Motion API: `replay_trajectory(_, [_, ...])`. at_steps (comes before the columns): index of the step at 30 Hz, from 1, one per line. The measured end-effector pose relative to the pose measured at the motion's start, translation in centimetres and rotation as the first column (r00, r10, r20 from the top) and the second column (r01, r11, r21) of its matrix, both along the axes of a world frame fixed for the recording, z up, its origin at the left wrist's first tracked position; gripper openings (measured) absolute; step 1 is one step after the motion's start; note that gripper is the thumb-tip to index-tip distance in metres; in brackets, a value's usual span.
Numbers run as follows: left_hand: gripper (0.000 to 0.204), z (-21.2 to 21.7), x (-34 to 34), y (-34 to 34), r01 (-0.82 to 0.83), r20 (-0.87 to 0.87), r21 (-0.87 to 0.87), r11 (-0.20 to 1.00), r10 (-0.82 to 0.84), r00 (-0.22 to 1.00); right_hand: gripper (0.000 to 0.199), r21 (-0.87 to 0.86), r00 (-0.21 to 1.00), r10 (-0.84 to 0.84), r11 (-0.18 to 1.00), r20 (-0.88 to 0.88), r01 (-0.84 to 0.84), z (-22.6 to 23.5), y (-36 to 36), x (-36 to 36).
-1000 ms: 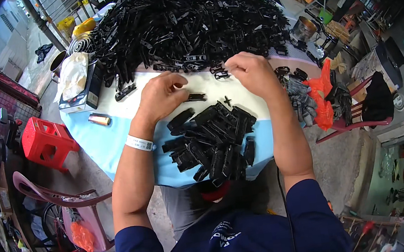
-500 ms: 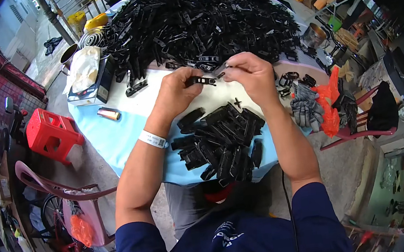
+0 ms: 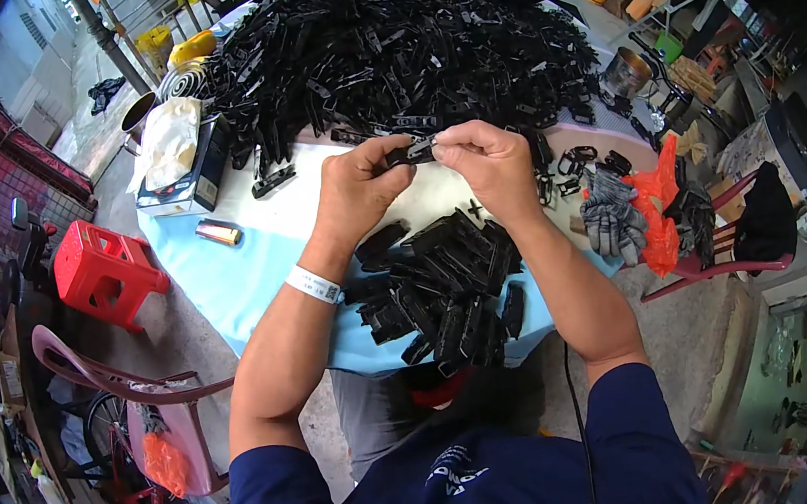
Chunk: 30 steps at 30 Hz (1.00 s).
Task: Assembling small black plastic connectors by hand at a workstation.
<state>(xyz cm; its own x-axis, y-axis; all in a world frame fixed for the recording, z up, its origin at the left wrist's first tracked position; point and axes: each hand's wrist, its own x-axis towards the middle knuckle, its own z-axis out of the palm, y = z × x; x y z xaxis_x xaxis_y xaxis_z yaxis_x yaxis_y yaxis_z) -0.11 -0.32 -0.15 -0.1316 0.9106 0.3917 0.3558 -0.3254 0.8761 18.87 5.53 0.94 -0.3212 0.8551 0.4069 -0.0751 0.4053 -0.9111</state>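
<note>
While my left hand pinches a black clip between nearly closed thumb and fingers, my right hand is closed on its opposite end; any second piece there is indeterminable. Between both hands, it appears light, stiff, slightly slick; ends seem the soundest hold.

Left hand grips a small black part; right hand pinches at its near end. A large heap of black pieces lies beyond both hands, a smaller pile nearer the body. Grey gloves lie right of the right hand.
</note>
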Motion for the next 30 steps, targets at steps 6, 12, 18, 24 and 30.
replay_trajectory(6, [0.031,0.1,-0.2,0.1,0.163,0.260,-0.181,0.970,-0.113,0.959,0.015,0.521,0.988,-0.111,0.853,0.112,0.036,-0.3,0.5,-0.4])
replay_trajectory(12, [0.017,0.3,-0.8,0.1,0.232,0.358,-0.258,0.938,-0.130,0.925,0.018,0.515,0.916,-0.170,0.856,0.363,-0.045,2.0,0.5,2.5])
replay_trajectory(18, [0.012,0.5,-0.4,-0.1,0.250,0.299,-0.236,0.939,-0.175,0.938,0.019,0.602,0.464,-0.529,0.798,0.711,-0.013,5.0,6.4,14.0])
replay_trajectory(24, [0.014,1.0,-0.4,-0.3,0.219,0.235,-0.173,0.960,-0.175,0.956,0.032,0.460,0.220,-0.434,0.884,0.873,-0.082,2.0,10.5,18.6])
replay_trajectory(30, [0.033,0.2,-0.4,0.4,0.202,0.177,-0.101,0.974,-0.182,0.967,0.031,0.187,0.815,-0.205,0.975,0.542,0.121,5.2,6.7,12.7])
